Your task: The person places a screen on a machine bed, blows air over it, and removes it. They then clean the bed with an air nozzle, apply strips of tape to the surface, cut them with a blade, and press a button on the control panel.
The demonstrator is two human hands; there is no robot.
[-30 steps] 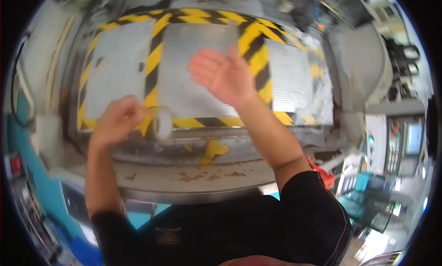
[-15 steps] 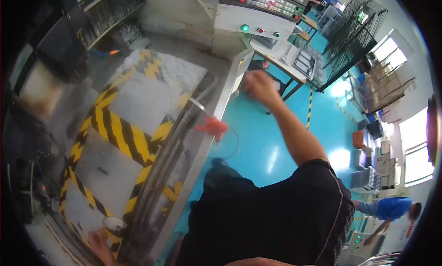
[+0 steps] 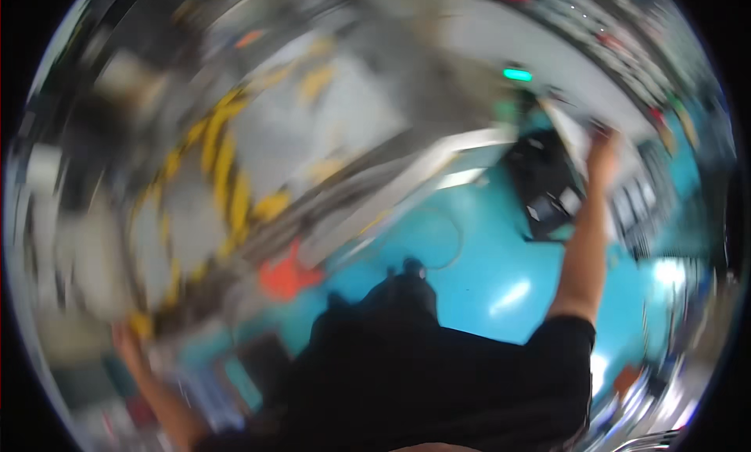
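Motion smears most of the head view. My right hand (image 3: 603,156) is stretched out to the far right, over a white-topped table (image 3: 569,131). A small dark shape shows at its fingertips; I cannot make out whether it is held. At the lower left, my left hand (image 3: 129,344) is by the near end of the grey bed with yellow-and-black striped tape (image 3: 227,170). Its fingers are too blurred to read. A red blow gun (image 3: 289,274) hangs at the machine's front rim (image 3: 344,237), apart from both hands.
A control panel (image 3: 602,41) with a lit green button (image 3: 517,74) stands at the far right. A black bin (image 3: 544,174) is beside the table, and a tray of pale parts (image 3: 635,198) lies right of my right hand. A thin hose (image 3: 460,241) loops over the blue floor (image 3: 477,272).
The view has swung, so the machine bed sits farther left and tilts. My right hand has moved from the machine's rim to over the table. My left hand has shifted up and left in the picture.
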